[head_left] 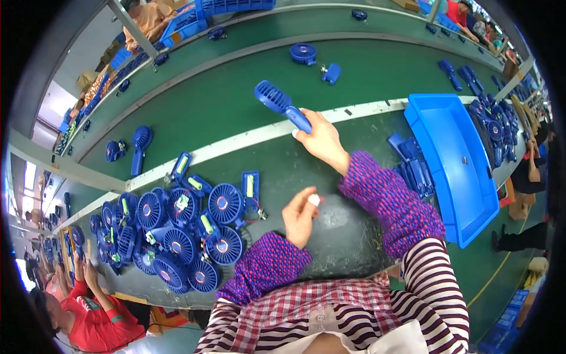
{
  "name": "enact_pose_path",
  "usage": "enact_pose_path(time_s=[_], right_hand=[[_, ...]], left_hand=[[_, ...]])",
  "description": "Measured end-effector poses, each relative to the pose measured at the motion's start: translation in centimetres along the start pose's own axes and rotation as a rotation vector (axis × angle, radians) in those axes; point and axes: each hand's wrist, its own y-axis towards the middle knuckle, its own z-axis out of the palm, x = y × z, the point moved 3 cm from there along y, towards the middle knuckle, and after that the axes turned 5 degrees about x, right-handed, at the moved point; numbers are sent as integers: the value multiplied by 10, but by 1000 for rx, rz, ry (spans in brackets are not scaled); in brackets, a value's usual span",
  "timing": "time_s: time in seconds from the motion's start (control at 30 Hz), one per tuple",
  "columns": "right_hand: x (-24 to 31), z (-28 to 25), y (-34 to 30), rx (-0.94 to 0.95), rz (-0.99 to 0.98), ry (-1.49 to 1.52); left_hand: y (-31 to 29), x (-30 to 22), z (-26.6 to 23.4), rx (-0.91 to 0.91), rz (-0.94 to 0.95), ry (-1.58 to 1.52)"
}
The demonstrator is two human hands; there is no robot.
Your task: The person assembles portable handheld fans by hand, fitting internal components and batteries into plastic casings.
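Observation:
My right hand (321, 138) grips the handle of a blue handheld fan (273, 97), its round grille pointing up and left over the green belt's near edge. A white cover shows on that thumb. Lower down, my left hand (299, 217) hovers over the dark work surface with fingers loosely curled, and no object shows in it. One of its digits has a white tip too. To its left lies a pile of blue fan parts (180, 245), round grilles and handle pieces, some showing green-yellow cells and small boards. The nearest handle piece (250, 192) holds such a cell.
A blue plastic tray (454, 171) stands at the right, beside stacked blue handle parts (413, 165). On the green belt (230, 112) lie a fan head (303, 53) and more fans (140, 150). A co-worker in red (97, 312) sits at the left; others work beyond the belt.

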Motion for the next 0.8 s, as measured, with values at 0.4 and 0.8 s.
enact_pose_path(time_s=[0.4, 0.8], right_hand=[[-73, 26, 157, -472, 78, -679], [-113, -42, 151, -232, 120, -75]], left_hand=[[-1, -7, -1, 9, -37, 103], [5, -1, 3, 32, 9, 242]])
